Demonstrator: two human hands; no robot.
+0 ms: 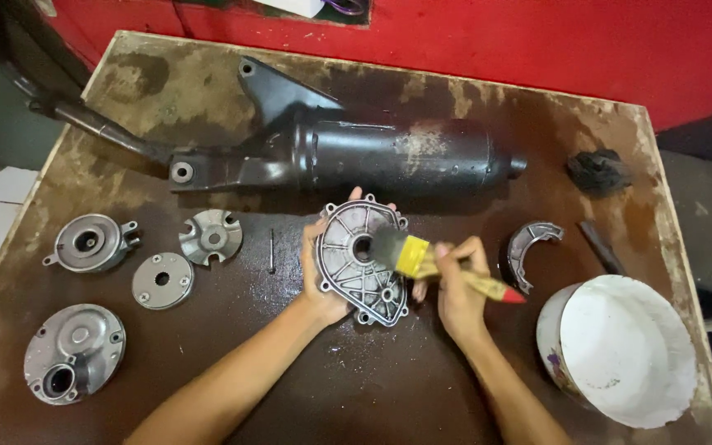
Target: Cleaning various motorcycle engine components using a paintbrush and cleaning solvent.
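My left hand (323, 284) holds a grey cast metal cover (363, 262) tilted up off the table (356, 387), its ribbed inner face turned toward me; my fingers (354, 196) curl closed round its far edge and my thumb lies along its left rim. The cover is roughly pear-shaped, with a round hole near the top, thin ribs fanning out from it, and small bolt lugs all round the rim. My right hand (457, 284) is closed on a paintbrush (438, 265) with a yellow ferrule, wooden handle and red tip; its dark bristles press on the cover just right of the hole. Just beyond my fingers lies a long black exhaust muffler (348, 152). Right of my right fingers sit a curved metal shoe (531, 247) and a white bucket (620, 350). Well left of my left fingers lie four smaller grey castings (92, 243).
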